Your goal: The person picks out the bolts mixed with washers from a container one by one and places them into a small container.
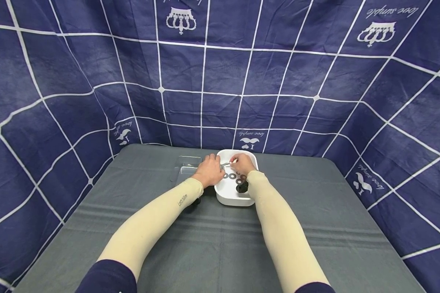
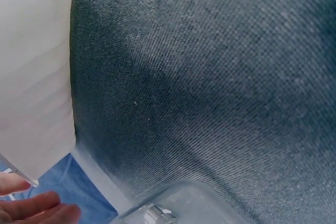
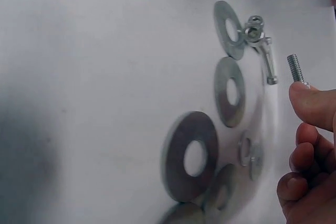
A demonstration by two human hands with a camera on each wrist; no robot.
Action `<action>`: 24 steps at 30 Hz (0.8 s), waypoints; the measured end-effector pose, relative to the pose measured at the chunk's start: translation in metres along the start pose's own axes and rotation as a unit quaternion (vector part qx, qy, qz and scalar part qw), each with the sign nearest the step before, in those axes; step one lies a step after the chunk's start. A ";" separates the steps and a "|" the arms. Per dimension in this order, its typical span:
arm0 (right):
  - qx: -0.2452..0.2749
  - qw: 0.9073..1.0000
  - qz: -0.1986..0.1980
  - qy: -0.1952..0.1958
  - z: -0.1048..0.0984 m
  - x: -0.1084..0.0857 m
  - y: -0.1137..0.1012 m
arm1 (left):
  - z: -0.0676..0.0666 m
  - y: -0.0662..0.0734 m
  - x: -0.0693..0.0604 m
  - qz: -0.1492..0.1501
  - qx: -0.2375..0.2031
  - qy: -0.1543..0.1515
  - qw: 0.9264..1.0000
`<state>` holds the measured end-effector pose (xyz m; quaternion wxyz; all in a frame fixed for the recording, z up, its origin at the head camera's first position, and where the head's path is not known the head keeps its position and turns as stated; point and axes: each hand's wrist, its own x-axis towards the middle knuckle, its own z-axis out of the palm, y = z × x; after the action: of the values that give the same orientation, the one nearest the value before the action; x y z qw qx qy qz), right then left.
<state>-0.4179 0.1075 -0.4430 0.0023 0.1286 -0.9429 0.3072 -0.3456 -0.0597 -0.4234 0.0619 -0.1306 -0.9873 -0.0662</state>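
Observation:
My right hand (image 1: 243, 163) (image 3: 312, 156) pinches a small threaded screw (image 3: 295, 67) over the white tray (image 1: 236, 201) (image 3: 105, 77). In the right wrist view several flat washers (image 3: 190, 156) and smaller screws (image 3: 270, 64) lie in the tray. My left hand (image 1: 210, 171) (image 2: 34, 207) is at the tray's left side, fingers bent. Beside its thumb in the left wrist view is a thin pale edge or piece (image 2: 20, 175); whether the hand grips it is unclear. A thin metallic piece (image 1: 225, 165) shows between the hands in the head view.
Left of the white tray, partly behind my left hand, is a clear plastic container (image 1: 185, 173) (image 2: 194, 200) with a metal part (image 2: 157, 214) in it. A black object (image 1: 242, 187) shows by my right wrist. Grey cloth (image 1: 220, 244) covers the table; a blue checked curtain (image 1: 227, 69) hangs behind.

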 end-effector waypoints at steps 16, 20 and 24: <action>-0.031 0.998 -0.051 0.022 -0.017 -0.001 -0.015 | -0.009 -0.001 -0.001 0.008 0.009 -0.010 1.000; -0.032 0.997 -0.064 0.031 -0.021 -0.001 -0.019 | -0.010 -0.001 -0.001 0.012 0.009 -0.004 1.000; -0.024 0.995 -0.086 0.040 -0.026 -0.002 -0.024 | -0.012 -0.003 0.000 0.022 0.006 0.014 1.000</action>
<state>-0.4124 0.1047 -0.4085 0.0693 0.1965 -0.9347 0.2879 -0.3454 -0.0637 -0.4122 0.0783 -0.1507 -0.9836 -0.0610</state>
